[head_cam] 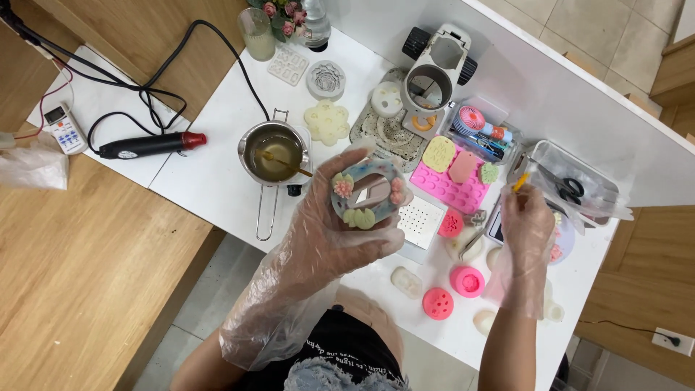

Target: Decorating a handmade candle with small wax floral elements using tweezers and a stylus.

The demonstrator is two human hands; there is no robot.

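Note:
My left hand (326,232), in a loose clear plastic glove, holds up a round pastel wax piece (367,192) with a central opening and small pink and green flower decorations on it. My right hand (524,221), also gloved, pinches a thin yellow-tipped stick (520,182) over the right side of the white table (217,174), next to a clear plastic box (572,174) with scissors inside.
A small metal melting pot (274,153) with liquid and a stirrer stands left of my left hand. A black and red heat gun (152,145), pink silicone moulds (449,190), round pink moulds (438,303), white wax pieces, a microscope-like device (434,80) and a small fan lie about.

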